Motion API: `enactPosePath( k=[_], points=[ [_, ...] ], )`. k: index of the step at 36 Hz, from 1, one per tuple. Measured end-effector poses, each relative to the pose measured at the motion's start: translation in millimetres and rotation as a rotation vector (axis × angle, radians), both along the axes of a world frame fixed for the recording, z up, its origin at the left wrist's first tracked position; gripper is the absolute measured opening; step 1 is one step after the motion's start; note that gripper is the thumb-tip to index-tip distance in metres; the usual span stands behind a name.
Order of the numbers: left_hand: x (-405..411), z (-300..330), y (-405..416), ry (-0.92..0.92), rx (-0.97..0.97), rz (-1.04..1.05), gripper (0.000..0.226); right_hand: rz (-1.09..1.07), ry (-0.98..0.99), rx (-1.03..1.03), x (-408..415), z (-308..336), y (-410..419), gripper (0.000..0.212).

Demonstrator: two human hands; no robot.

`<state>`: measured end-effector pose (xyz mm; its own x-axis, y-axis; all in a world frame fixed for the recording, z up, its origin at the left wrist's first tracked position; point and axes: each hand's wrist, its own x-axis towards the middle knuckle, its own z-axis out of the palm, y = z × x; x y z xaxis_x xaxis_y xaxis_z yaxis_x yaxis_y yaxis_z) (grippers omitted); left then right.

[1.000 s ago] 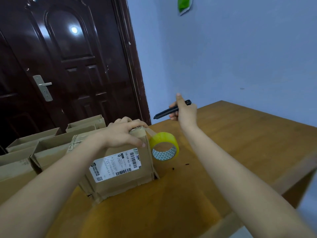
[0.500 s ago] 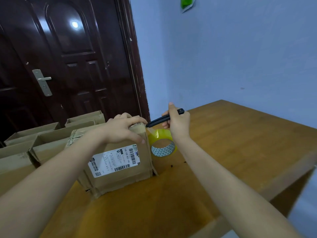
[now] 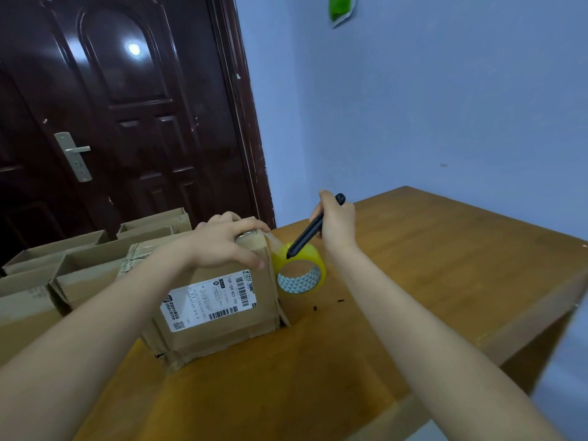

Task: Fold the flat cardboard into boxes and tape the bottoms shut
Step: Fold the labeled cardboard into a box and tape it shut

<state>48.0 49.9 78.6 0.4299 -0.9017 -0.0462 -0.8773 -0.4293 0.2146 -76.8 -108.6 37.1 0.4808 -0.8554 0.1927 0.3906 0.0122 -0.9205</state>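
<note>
On a wooden table (image 3: 413, 281) by a dark door (image 3: 127, 122), a brown cardboard box (image 3: 222, 313) stands. The left hand (image 3: 226, 246) presses down on its top edge with spread fingers. The right hand (image 3: 337, 222) grips a black pen-shaped cutter (image 3: 310, 230), its tip on the yellow tape roll (image 3: 300, 272) just beside the box.

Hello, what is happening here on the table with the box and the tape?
A person is taping a cardboard box on a wooden table. The left hand presses on top of the box. The right hand grips a black cutter, its tip pointing down at the strip of tape running from the box edge to the yellow tape roll beside it. More open boxes stand at the left.
</note>
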Motion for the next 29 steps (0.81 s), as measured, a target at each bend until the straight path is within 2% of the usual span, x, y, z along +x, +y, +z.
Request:
enactPosePath(
  k=[5,7,9,11,14,17,22,26,29],
  points=[
    [0.5,-0.5,-0.3,0.012,-0.007,0.002,0.081,-0.039,-0.050,-0.003,-4.6,6.6,-12.9,0.045],
    [0.3,-0.4,-0.7,0.015,-0.010,0.003,0.080,-0.049,0.017,-0.090,-5.6,10.6,-16.6,0.039],
    [0.4,-0.7,-0.6,0.013,-0.011,0.005,0.080,-0.104,0.199,-0.347,-3.8,10.1,-21.3,0.037],
    [0.4,-1.2,-0.4,0.017,-0.016,0.004,0.081,-0.070,0.432,-0.600,-0.8,4.5,-22.0,0.032],
    [-0.6,-0.7,-0.4,0.022,-0.018,0.005,0.081,0.063,0.752,-0.839,6.1,-13.5,-19.0,0.029],
    [-0.1,-0.5,-0.4,0.028,-0.017,0.005,0.081,0.000,0.921,-1.021,13.4,-30.4,-15.9,0.028],
    [-0.6,-0.5,0.4,0.040,-0.020,0.007,0.081,-0.006,1.073,-1.036,28.6,-45.3,-25.3,0.027],
    [-1.4,-0.5,0.9,0.032,-0.023,0.005,0.082,0.084,1.245,-1.042,39.2,-57.4,-34.4,0.041],
    [-1.6,-0.7,1.0,0.031,-0.023,0.005,0.083,0.122,1.302,-1.104,46.0,-65.3,-34.8,0.045]
  ],
)
